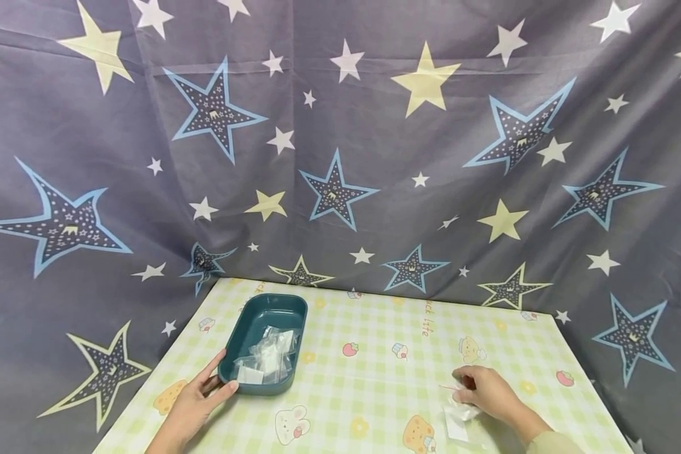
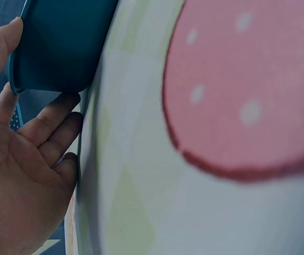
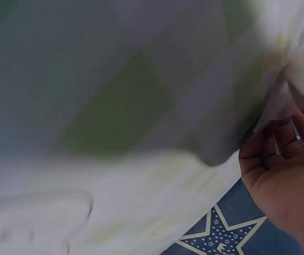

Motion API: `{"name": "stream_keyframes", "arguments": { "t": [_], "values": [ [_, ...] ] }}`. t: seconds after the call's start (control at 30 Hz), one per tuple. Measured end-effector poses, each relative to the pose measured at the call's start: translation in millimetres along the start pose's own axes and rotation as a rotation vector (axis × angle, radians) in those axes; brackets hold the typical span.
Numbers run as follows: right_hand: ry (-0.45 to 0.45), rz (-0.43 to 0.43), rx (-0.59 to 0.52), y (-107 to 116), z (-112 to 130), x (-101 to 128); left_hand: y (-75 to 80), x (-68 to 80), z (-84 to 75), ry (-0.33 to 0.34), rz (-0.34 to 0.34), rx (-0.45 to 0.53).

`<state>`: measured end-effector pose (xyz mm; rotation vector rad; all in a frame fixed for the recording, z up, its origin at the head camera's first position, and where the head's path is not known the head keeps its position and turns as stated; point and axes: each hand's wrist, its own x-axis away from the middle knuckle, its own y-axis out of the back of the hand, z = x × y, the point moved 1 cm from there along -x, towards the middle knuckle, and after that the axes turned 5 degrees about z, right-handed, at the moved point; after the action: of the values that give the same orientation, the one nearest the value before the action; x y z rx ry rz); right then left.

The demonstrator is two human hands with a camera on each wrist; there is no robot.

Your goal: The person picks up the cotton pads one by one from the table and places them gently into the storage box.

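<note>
Checkered cartoon-print table (image 1: 374, 353) against a starry curtain (image 1: 340, 157). Left hand (image 1: 195, 403), fingers straight, touches the teal tray (image 1: 244, 328) of plastic bags (image 1: 267, 359). Right hand (image 1: 485, 391) pinches a small clear bag (image 1: 456, 419) on the table's right side.

Blurred checked tablecloth (image 3: 114, 106), right hand (image 3: 284, 180) with curled fingers at lower right, star-patterned cloth (image 3: 220, 241) below.

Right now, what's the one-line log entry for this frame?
left hand: touches teal tray holding clear bags | right hand: pinches small bag on table
</note>
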<state>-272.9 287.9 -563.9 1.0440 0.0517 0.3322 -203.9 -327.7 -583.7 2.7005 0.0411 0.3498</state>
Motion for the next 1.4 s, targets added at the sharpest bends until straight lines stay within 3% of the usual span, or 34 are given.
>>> {"name": "stream_keyframes", "arguments": {
  "t": [0.23, 0.47, 0.73, 1.07, 1.4],
  "values": [
    [-0.15, -0.099, -0.019, -11, 5, -14, 0.4, 0.7, 2.4, -0.009, 0.002, 0.001],
    [-0.173, -0.123, -0.055, -13, 6, -16, 1.2, -2.1, 6.0, -0.017, -0.003, -0.005],
    [-0.184, -0.089, -0.231, -4, 5, -16, 1.5, -0.3, 4.4, -0.014, 0.01, -0.001],
    [-0.069, -0.079, -0.308, 3, 38, -26, 2.8, -1.3, 2.5, 0.003, 0.009, -0.015],
    [0.204, 0.043, -0.198, -1, 70, -33, 1.7, -3.0, 2.1, 0.017, 0.003, -0.025]
  ]
}}
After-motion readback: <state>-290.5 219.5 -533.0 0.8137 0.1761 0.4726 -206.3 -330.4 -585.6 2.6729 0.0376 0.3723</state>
